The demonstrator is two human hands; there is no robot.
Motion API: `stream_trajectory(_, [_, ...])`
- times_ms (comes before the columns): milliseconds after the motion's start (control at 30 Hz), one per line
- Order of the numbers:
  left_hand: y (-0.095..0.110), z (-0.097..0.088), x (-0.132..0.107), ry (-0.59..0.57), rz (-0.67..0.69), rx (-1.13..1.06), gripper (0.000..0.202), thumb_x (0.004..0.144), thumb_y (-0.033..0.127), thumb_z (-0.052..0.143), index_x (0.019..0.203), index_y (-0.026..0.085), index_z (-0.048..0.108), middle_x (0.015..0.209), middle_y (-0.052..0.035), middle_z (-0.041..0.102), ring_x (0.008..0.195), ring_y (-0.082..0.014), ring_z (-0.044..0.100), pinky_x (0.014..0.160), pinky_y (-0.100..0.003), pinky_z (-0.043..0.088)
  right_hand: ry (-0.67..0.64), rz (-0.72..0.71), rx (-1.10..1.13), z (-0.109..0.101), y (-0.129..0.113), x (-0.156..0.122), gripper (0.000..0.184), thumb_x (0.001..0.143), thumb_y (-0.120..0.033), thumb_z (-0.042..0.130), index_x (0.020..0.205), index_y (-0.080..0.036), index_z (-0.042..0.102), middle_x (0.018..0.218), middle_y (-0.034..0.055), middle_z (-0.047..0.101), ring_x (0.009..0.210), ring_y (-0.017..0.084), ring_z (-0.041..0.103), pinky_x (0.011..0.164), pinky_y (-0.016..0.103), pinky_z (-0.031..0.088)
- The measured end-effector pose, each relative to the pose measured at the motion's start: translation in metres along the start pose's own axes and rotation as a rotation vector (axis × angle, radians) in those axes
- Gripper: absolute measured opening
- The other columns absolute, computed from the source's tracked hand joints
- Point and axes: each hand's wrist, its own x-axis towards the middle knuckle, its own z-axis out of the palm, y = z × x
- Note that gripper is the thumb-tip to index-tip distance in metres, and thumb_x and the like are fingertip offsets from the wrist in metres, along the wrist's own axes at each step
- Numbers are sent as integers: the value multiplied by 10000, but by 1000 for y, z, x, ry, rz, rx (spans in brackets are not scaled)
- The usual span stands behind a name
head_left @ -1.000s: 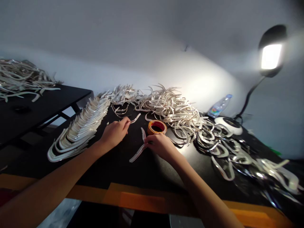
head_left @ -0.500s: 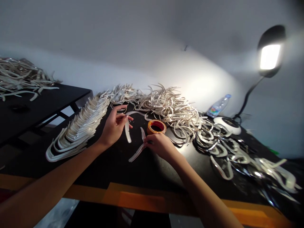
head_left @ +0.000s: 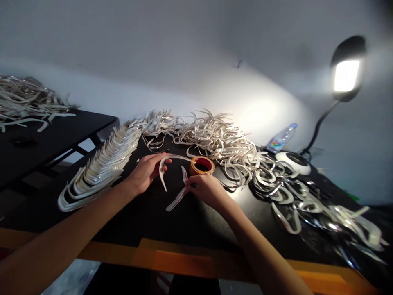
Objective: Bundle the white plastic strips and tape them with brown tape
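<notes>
My left hand (head_left: pixel 146 172) is closed on a curved white strip (head_left: pixel 167 162) that arcs up and over toward a roll of orange tape (head_left: pixel 202 165). My right hand (head_left: pixel 206 188) pinches the bend of another white curved strip (head_left: pixel 179 192), which lies on the black table (head_left: pixel 159 213) with its ends pointing up and down-left. The tape roll sits just beyond my right hand.
A neat stack of nested white strips (head_left: pixel 101 166) lies to the left. A loose heap of strips (head_left: pixel 215 137) fills the back, shinier ones (head_left: pixel 285 188) trail right. A water bottle (head_left: pixel 281 138) and lamp (head_left: pixel 346 76) stand far right. Another table with strips (head_left: pixel 27 102) is at left.
My left hand picked a curved strip from near the back pile and drew it toward the middle, turning it. My right hand stayed put on its strip.
</notes>
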Motion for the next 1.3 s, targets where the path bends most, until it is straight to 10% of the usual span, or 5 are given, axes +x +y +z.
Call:
stream_trajectory(667, [-10,16,-17,-362,89,260,572,746,333,926,1271,194,748,1167,-107,781,809,-192,749,699,-323,655,-13,-7,-30,-1,-1,1,116,916,-233,728,982,-263,817,922,21,801,860,189,719,693,257,409])
stream_trajectory(933, [-21,14,-12,-308,-118,270,560,707,288,947,1221,155,769,1243,-153,749,986,-245,754,661,-264,643,-32,-15,-15,-3,-3,-1,156,940,-235,705,1044,-278,813,934,25,802,865,181,720,710,253,411])
stream_trajectory(1300, [-18,13,-12,-165,-159,422,516,680,156,894,1178,90,776,823,-68,770,580,-108,643,558,-226,545,-42,0,-34,-4,-3,1,117,941,-258,722,1014,-244,813,909,46,792,864,184,714,759,250,438])
